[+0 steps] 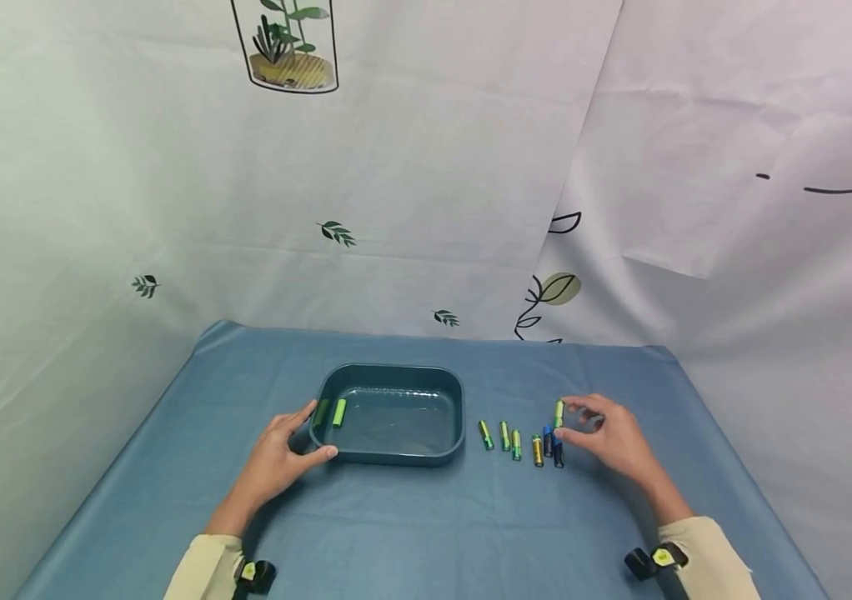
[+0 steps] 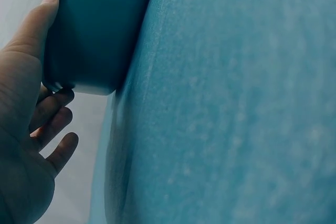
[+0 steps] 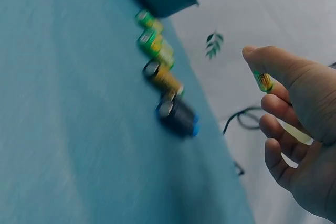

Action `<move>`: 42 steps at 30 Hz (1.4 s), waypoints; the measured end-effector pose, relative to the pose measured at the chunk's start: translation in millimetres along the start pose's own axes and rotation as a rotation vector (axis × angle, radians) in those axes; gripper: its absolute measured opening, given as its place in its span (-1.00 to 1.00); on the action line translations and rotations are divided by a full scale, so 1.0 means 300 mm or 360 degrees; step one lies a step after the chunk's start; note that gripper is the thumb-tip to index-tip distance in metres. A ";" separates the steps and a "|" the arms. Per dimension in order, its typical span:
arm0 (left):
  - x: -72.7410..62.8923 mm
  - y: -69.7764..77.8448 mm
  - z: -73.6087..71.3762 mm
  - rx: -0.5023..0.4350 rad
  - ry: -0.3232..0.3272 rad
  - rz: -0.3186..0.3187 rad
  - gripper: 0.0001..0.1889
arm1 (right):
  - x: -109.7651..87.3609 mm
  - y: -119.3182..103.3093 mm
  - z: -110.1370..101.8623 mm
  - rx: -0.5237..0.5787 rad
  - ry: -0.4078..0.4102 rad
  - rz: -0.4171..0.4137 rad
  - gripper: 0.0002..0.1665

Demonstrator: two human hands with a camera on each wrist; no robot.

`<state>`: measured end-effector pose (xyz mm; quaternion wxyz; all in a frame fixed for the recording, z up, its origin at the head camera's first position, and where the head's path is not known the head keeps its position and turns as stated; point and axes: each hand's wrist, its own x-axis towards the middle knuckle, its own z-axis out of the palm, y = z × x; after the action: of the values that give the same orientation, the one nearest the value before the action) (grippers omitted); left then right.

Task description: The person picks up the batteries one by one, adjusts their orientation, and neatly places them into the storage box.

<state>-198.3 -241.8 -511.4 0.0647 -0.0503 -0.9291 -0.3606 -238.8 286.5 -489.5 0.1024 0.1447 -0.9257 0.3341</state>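
Note:
My left hand [image 1: 276,462] holds the left front corner of a dark teal tray [image 1: 399,458], thumb at the front rim and fingers along the left side. Inside the tray a green battery [image 1: 339,412] lies near the left wall, with a darker green shape beside it that may be its reflection. Between thumb and forefinger my right hand [image 1: 615,437] pinches another green battery [image 1: 559,412], raised off the cloth in the right wrist view. Below it lie dark blue batteries [image 3: 179,115] and a yellow-gold battery [image 1: 538,451].
Several green batteries [image 1: 504,436] lie on the blue cloth [image 1: 426,525] between the tray and the gold battery. White printed fabric [image 1: 426,167] hangs behind and on both sides of the table. Each wrist wears a strapped camera.

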 end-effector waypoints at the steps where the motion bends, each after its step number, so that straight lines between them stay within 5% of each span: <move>1: -0.001 0.000 0.000 0.0000 0.0004 0.0007 0.03 | 0.007 -0.015 -0.002 0.0001 0.0004 -0.0001 -0.42; 24: 0.002 0.008 -0.005 -0.0013 -0.0011 -0.0003 0.02 | 0.170 -0.276 0.053 0.0195 0.0018 -0.0108 -0.41; 42: -0.002 -0.002 -0.004 -0.0021 -0.0015 -0.0025 0.03 | 0.306 -0.494 0.204 0.0329 -0.0130 -0.0178 -0.40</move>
<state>-197.8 -243.2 -511.0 0.0571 -0.0452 -0.9274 -0.3670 -280.5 119.5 -422.3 0.0674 0.2194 -0.8803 0.4153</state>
